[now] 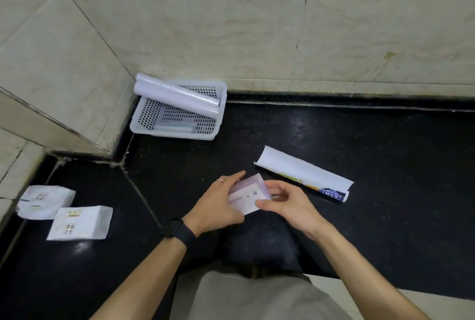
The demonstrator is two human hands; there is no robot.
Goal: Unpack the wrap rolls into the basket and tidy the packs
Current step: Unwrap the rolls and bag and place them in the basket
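A folded pale pink paper pack (247,195) is held over the black counter, gripped from both sides by my left hand (218,206) and my right hand (285,204). A white perforated basket (144,128) sits in the back corner. Two white wrap rolls (177,96) lie slanted across its rim, and a thinner roll (177,128) rests on its floor. To the right of my hands an opened, curled paper pack (303,173) lies on the counter, its printed end toward me.
Two folded white packs (46,201) (81,222) lie on the lower left part of the counter. Tiled walls close off the back and left. The counter's front edge runs by my body.
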